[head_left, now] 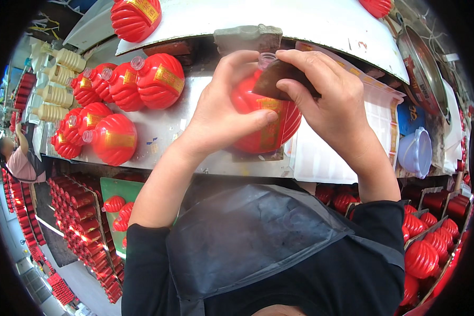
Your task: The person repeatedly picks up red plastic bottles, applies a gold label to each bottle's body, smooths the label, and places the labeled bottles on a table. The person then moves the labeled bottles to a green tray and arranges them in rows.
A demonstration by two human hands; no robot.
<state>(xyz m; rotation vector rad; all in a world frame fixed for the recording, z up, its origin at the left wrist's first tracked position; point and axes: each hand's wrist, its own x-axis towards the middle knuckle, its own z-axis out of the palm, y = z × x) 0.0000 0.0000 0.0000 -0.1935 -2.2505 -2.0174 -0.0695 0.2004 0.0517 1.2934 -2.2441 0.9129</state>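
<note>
Directly before me on the bench stands a round red bottle (247,138) with a gold label and a clear, uncapped neck. My left hand (221,105) is curled round its left side and shoulder, with the thumb lying over the label. Between the fingers and thumb of my right hand (336,89) is a thin, dark brown, scraper-like piece (280,80) with a curved edge. That piece covers part of the bottle's upper front, just below the neck. Whether it touches the bottle, I cannot tell.
Several ribbed red bottles (160,81) stand to the left, with cream bottles (58,95) beyond them. A white plastic tray (324,152) lies on the right, near a lilac bucket (416,152). Above the bench runs a white board (279,16). Another person (22,162) is far left.
</note>
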